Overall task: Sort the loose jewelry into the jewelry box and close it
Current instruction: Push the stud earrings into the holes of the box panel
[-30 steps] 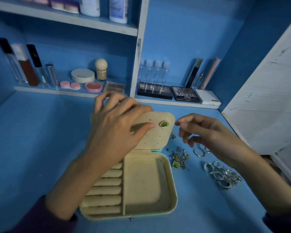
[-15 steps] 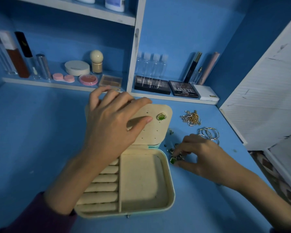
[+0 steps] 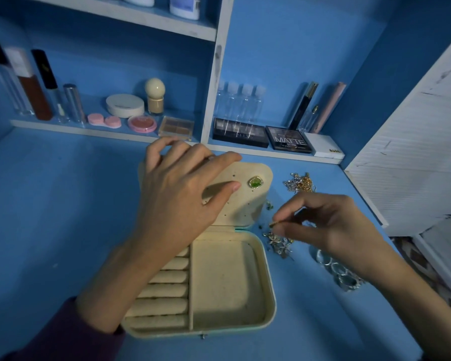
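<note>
The cream jewelry box [image 3: 270, 295] lies open on the blue table, ring rolls at its left, a bare compartment at its right. My left hand [image 3: 182, 194] grips the raised lid [image 3: 248, 207] from behind, thumb on its perforated panel. A green stone earring [image 3: 255, 182] is pinned to that panel. My right hand [image 3: 331, 225] hovers just right of the box and pinches a small earring [image 3: 272, 224] between thumb and forefinger. Below it lies a heap of small earrings [image 3: 279, 243]. Chains [image 3: 300, 183] lie behind the hand, silver rings [image 3: 341, 274] partly under the wrist.
A low shelf [image 3: 70, 125] behind the table carries bottles, compacts and eyeshadow palettes [image 3: 288, 139]. An upright divider [image 3: 214, 82] splits the shelving. A white panel [image 3: 412, 165] rises at the right edge of the table.
My right hand has lifted from the earring heap with a small earring pinched in its fingertips. The left hand stays on the lid.
</note>
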`<state>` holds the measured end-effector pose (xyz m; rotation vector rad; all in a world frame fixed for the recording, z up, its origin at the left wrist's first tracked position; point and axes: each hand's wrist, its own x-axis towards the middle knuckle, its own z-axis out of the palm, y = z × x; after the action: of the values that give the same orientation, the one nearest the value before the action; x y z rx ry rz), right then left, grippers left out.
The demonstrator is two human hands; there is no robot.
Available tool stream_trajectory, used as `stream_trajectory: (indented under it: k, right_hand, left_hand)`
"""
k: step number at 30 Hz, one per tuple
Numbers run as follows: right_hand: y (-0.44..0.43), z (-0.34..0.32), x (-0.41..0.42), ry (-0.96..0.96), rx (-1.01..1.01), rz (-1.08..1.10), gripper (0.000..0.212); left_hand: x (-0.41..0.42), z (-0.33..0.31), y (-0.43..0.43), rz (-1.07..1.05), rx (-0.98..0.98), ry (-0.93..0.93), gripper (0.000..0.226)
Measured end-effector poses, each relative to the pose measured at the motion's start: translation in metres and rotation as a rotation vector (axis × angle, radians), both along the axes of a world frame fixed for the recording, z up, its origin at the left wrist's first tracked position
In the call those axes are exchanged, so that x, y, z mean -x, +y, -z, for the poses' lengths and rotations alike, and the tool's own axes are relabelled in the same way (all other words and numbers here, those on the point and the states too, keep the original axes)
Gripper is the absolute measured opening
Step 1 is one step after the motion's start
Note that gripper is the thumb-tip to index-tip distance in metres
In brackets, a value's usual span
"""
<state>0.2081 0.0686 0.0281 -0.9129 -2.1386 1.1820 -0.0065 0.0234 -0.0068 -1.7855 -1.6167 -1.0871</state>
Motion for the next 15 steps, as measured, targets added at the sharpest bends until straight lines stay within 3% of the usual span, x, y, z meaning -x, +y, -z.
stream_trajectory:
  k: [3, 9, 15]
  right_hand:
    - [-0.009, -0.006, 0.015, 0.195, -0.030, 0.087, 0.007]
    - [-0.011, 0.010, 0.042, 0.108, -0.612, 0.231, 0.009]
    - [-0.011, 0.013, 0.054, 0.125, -0.694, 0.308, 0.013]
  left_hand:
    - [0.000, -0.001, -0.001, 0.006, 0.009, -0.001, 0.032]
    - [-0.001, -0.004, -0.006, 0.028, 0.023, -0.020, 0.033]
    - [-0.004, -0.007, -0.010, 0.058, 0.013, -0.100, 0.023]
